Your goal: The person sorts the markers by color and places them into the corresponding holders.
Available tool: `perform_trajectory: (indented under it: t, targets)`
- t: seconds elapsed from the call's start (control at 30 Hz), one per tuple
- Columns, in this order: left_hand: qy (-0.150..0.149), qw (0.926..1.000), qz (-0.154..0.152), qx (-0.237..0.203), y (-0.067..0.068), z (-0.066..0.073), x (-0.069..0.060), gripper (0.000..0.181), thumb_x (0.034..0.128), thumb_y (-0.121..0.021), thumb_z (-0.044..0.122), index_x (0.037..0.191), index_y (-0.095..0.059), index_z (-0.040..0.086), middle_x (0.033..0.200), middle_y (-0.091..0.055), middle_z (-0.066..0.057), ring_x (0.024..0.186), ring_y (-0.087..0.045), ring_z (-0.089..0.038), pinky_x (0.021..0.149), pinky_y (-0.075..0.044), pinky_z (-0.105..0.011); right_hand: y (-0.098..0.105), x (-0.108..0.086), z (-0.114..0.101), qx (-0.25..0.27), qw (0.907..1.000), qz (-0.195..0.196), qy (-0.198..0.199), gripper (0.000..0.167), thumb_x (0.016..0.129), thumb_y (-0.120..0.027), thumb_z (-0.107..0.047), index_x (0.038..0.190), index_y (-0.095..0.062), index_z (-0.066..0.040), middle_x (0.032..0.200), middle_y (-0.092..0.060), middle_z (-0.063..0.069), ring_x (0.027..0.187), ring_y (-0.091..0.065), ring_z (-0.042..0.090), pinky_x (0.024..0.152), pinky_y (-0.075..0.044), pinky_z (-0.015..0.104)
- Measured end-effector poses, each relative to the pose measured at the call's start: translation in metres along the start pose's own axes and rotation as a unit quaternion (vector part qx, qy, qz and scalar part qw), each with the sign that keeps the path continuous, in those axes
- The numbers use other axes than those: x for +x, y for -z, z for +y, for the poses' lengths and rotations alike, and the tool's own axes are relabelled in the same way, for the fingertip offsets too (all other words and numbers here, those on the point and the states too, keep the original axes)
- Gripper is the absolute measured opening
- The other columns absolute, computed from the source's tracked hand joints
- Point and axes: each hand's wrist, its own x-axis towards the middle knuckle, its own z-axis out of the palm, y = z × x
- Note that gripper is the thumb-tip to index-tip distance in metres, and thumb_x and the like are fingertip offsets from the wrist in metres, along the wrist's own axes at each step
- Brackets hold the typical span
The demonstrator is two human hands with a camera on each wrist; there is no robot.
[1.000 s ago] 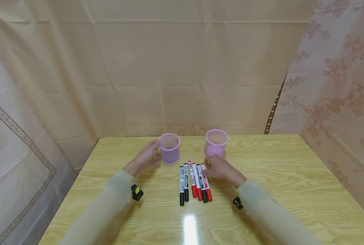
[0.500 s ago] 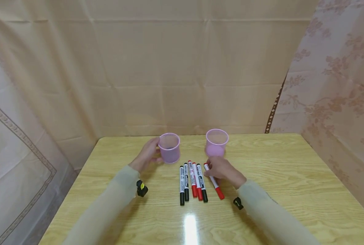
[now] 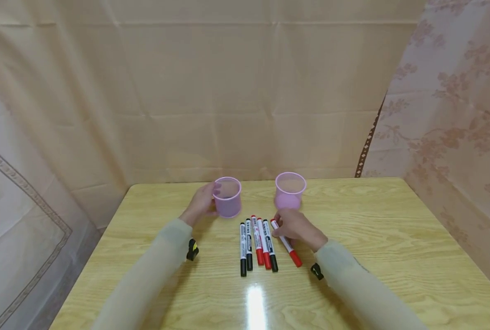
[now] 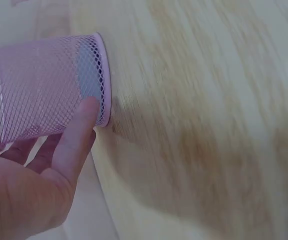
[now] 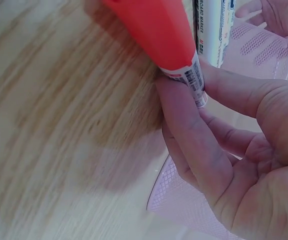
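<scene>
In the head view, my right hand (image 3: 300, 227) pinches a red-capped whiteboard marker (image 3: 295, 258) between thumb and fingers. The marker slants at the right of the row, its red cap (image 5: 169, 40) towards me. My left hand (image 3: 202, 201) holds the left pink mesh pen cup (image 3: 228, 208) by its left side. In the left wrist view the thumb lies along the mesh of that cup (image 4: 49, 85), with the other fingers partly hidden behind it. Beyond my right hand stands a second pink mesh pen cup (image 3: 289, 200), upright.
Left of the held marker, several white markers lie side by side, some with black caps, such as this black marker (image 3: 243, 267), and some red, such as this red marker (image 3: 267, 261). The wooden table (image 3: 372, 229) ends at a beige curtain (image 3: 245, 91) behind the cups.
My right hand has taken hold of the rightmost red marker and swung its cap end to the right, away from the row. The left hand has closed in on the left cup.
</scene>
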Motion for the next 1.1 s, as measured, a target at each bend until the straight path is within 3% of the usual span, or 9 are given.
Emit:
perform_trajectory:
  t: [0.1, 0.23, 0.5, 0.73, 1.1]
  targets:
    - [-0.007, 0.9991, 0.002, 0.041, -0.001, 0.003, 0.003, 0.058, 0.1080, -0.029, 0.050, 0.145, -0.052, 0.011, 0.148, -0.050, -0.017, 0.130, -0.051, -0.038, 0.091, -0.056, -0.051, 0.000, 0.000, 0.000, 0.002, 1.0000, 0.003, 0.000, 0.035, 0.085, -0.083, -0.012, 0.113, -0.062, -0.003, 0.091, -0.061, 0.009, 0.058, -0.060, 0.021, 0.047, -0.053, 0.030]
    - [-0.008, 0.9981, -0.018, 0.059, 0.003, 0.006, 0.006, 0.068, 0.1069, -0.028, 0.058, 0.147, -0.049, 0.008, 0.149, -0.047, -0.021, 0.133, -0.048, -0.042, 0.092, -0.055, -0.053, -0.001, 0.001, 0.000, -0.001, 0.9999, 0.009, 0.008, 0.036, 0.085, -0.083, -0.013, 0.112, -0.062, -0.004, 0.090, -0.061, 0.008, 0.056, -0.060, 0.021, 0.047, -0.052, 0.029]
    - [-0.005, 0.9963, -0.047, 0.071, 0.006, 0.009, 0.008, 0.068, 0.1080, -0.022, 0.057, 0.149, -0.048, 0.010, 0.151, -0.044, -0.022, 0.138, -0.042, -0.041, 0.090, -0.055, -0.055, -0.003, 0.001, -0.002, -0.011, 0.9996, 0.010, 0.023, 0.035, 0.084, -0.084, -0.013, 0.111, -0.063, -0.004, 0.090, -0.061, 0.007, 0.055, -0.059, 0.020, 0.049, -0.051, 0.029]
    - [-0.002, 0.9964, -0.041, 0.074, 0.000, 0.007, 0.010, 0.068, 0.1068, -0.024, 0.060, 0.150, -0.047, 0.013, 0.151, -0.045, -0.022, 0.138, -0.042, -0.043, 0.086, -0.057, -0.053, -0.002, -0.002, -0.003, -0.017, 0.9997, 0.011, 0.015, 0.034, 0.085, -0.084, -0.015, 0.110, -0.064, -0.004, 0.089, -0.059, 0.007, 0.060, -0.059, 0.020, 0.051, -0.051, 0.029]
    - [0.005, 0.9948, -0.061, 0.081, 0.003, 0.006, 0.013, 0.067, 0.1073, -0.024, 0.058, 0.150, -0.047, 0.012, 0.154, -0.041, -0.023, 0.139, -0.040, -0.045, 0.083, -0.058, -0.054, -0.005, 0.001, -0.002, -0.015, 0.9999, 0.001, 0.001, 0.034, 0.086, -0.083, -0.015, 0.111, -0.064, -0.004, 0.089, -0.059, 0.008, 0.056, -0.060, 0.021, 0.047, -0.052, 0.030]
